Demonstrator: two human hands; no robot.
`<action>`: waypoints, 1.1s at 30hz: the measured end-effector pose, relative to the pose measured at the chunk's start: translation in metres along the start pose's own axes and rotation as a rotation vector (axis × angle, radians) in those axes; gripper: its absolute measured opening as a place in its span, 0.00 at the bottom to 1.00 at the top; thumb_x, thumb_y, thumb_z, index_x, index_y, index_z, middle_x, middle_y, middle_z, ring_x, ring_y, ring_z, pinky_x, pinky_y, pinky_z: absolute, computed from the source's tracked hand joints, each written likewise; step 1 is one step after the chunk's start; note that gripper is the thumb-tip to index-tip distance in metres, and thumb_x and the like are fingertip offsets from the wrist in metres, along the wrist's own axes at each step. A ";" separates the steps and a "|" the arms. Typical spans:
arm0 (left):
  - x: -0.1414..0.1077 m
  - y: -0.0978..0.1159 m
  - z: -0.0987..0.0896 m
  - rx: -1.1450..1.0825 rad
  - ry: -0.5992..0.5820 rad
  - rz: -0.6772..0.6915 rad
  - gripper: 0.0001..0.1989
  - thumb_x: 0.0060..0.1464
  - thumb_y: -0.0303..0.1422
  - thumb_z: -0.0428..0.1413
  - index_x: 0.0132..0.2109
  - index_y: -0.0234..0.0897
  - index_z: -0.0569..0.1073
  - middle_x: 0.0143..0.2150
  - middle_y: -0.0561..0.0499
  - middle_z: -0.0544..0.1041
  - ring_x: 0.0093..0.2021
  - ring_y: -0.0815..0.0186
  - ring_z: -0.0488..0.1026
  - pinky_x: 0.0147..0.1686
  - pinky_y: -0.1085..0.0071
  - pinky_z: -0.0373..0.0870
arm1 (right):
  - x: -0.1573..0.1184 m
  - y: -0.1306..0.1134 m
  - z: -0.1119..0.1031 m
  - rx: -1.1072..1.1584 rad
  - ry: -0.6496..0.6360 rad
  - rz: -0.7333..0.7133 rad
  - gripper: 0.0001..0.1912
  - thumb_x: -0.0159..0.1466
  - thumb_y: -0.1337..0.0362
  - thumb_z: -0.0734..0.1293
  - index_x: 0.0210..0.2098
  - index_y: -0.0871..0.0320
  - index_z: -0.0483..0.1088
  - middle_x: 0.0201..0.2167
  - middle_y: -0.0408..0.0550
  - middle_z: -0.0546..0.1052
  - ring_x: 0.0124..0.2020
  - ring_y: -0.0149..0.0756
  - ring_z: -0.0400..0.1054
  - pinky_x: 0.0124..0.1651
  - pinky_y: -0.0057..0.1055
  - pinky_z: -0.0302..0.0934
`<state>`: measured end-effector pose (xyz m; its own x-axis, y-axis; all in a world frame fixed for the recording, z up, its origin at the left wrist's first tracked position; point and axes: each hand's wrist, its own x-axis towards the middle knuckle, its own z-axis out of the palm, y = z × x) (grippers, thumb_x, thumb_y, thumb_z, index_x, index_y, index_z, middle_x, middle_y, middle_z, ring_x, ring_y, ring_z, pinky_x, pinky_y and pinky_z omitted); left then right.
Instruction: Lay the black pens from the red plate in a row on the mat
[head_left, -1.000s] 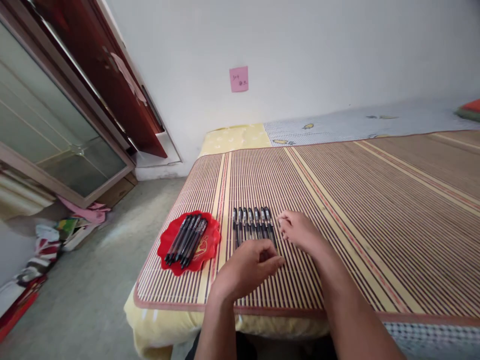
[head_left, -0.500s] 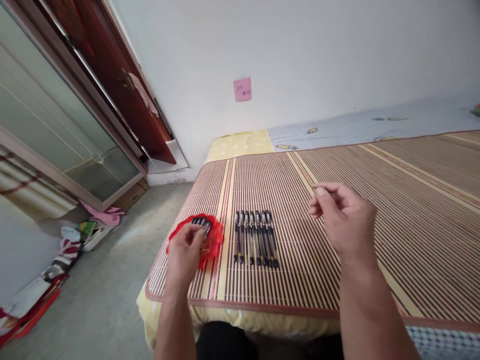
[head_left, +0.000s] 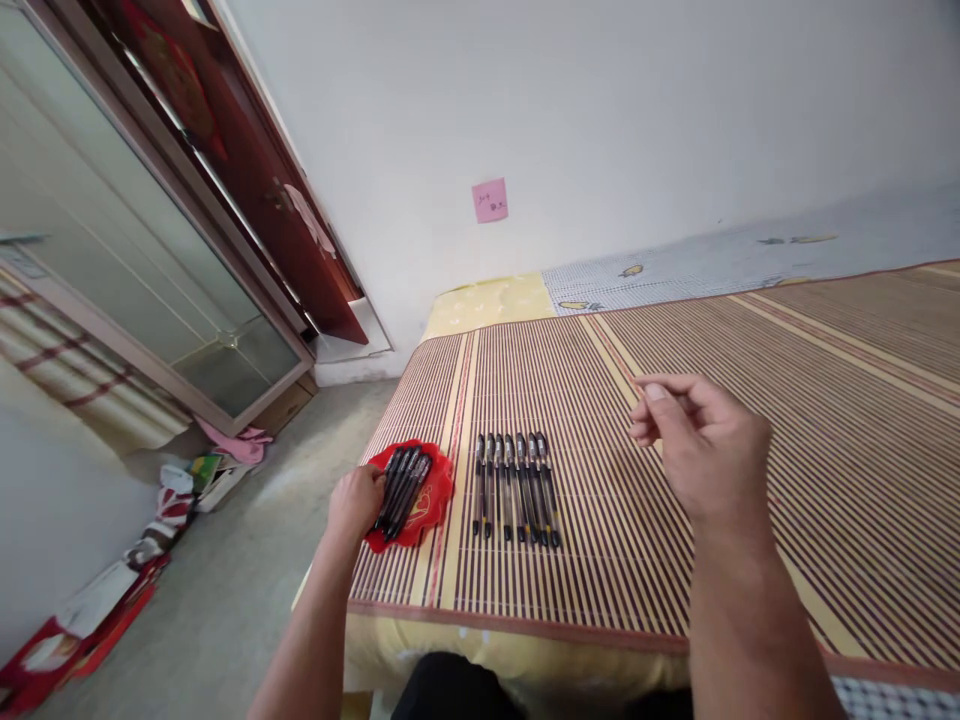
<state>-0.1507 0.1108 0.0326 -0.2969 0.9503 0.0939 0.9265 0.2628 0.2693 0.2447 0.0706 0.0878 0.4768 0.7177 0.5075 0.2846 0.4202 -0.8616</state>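
Note:
My left hand [head_left: 357,504] is at the left rim of a red scalloped plate [head_left: 435,512], its fingers closed on the edge beside the pens. Several dark pens [head_left: 405,490] lie slanted together on that plate. To its right, several clear-barrelled pens with black caps [head_left: 521,490] are lined up side by side on the striped mat, caps toward the wall. Over the mat, right of this row, my right hand [head_left: 709,450] hovers with thumb and index finger pinched. Nothing shows between those fingertips.
The striped bamboo mat [head_left: 600,570] covers a bed with a yellow sheet [head_left: 487,300]. A pink note [head_left: 490,201] is stuck on the white wall. Leftward are a grey floor [head_left: 262,530], a glass-panelled door [head_left: 180,270] and piled clothes and boxes [head_left: 161,510].
My left hand has drawn back from above the pens to the plate's left rim, uncovering them. The right hand keeps its pinch, and the row of pens is unchanged. The view has shifted slightly.

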 end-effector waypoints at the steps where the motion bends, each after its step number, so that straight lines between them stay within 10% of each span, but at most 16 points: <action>1: 0.001 0.001 -0.001 -0.005 -0.002 -0.004 0.08 0.51 0.30 0.54 0.28 0.38 0.78 0.30 0.41 0.81 0.38 0.49 0.79 0.34 0.65 0.64 | 0.001 0.000 -0.001 0.001 0.003 0.002 0.08 0.67 0.60 0.67 0.41 0.56 0.77 0.24 0.42 0.75 0.23 0.30 0.71 0.25 0.26 0.69; 7: -0.005 0.018 -0.025 -0.158 0.141 -0.073 0.04 0.51 0.31 0.53 0.31 0.38 0.71 0.30 0.41 0.78 0.38 0.49 0.77 0.34 0.64 0.65 | 0.003 -0.001 -0.006 0.014 -0.011 0.023 0.09 0.67 0.61 0.67 0.42 0.56 0.77 0.25 0.43 0.76 0.24 0.30 0.72 0.27 0.28 0.71; 11: -0.024 0.066 -0.032 -0.445 0.147 -0.001 0.09 0.59 0.37 0.49 0.43 0.39 0.68 0.33 0.49 0.79 0.31 0.62 0.77 0.30 0.70 0.68 | 0.002 0.000 -0.006 0.012 -0.067 0.039 0.09 0.67 0.60 0.67 0.43 0.56 0.77 0.28 0.44 0.77 0.25 0.30 0.72 0.27 0.27 0.71; 15: -0.055 0.136 -0.017 -1.369 -0.157 0.130 0.16 0.52 0.42 0.61 0.42 0.38 0.69 0.28 0.55 0.76 0.22 0.72 0.69 0.21 0.78 0.60 | 0.001 0.003 -0.003 0.039 -0.281 0.099 0.12 0.68 0.58 0.66 0.43 0.57 0.77 0.32 0.48 0.78 0.27 0.31 0.73 0.27 0.27 0.70; 19: -0.080 0.178 0.007 -1.580 -0.413 0.185 0.15 0.52 0.41 0.65 0.37 0.34 0.73 0.27 0.54 0.75 0.21 0.75 0.68 0.21 0.79 0.61 | -0.001 0.009 0.005 0.020 -0.443 0.179 0.16 0.69 0.56 0.63 0.48 0.58 0.77 0.38 0.52 0.80 0.30 0.33 0.73 0.28 0.29 0.69; 33: -0.094 0.184 0.025 -1.556 -0.570 0.277 0.14 0.60 0.42 0.59 0.34 0.34 0.71 0.25 0.56 0.72 0.16 0.78 0.63 0.17 0.80 0.54 | -0.022 0.008 0.047 0.172 -0.667 0.296 0.13 0.66 0.54 0.67 0.33 0.58 0.71 0.26 0.40 0.71 0.27 0.30 0.66 0.30 0.27 0.60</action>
<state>0.0539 0.0740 0.0496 0.2633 0.9630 0.0566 -0.2652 0.0159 0.9641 0.1975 0.0843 0.0699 -0.1079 0.9756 0.1911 0.0627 0.1985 -0.9781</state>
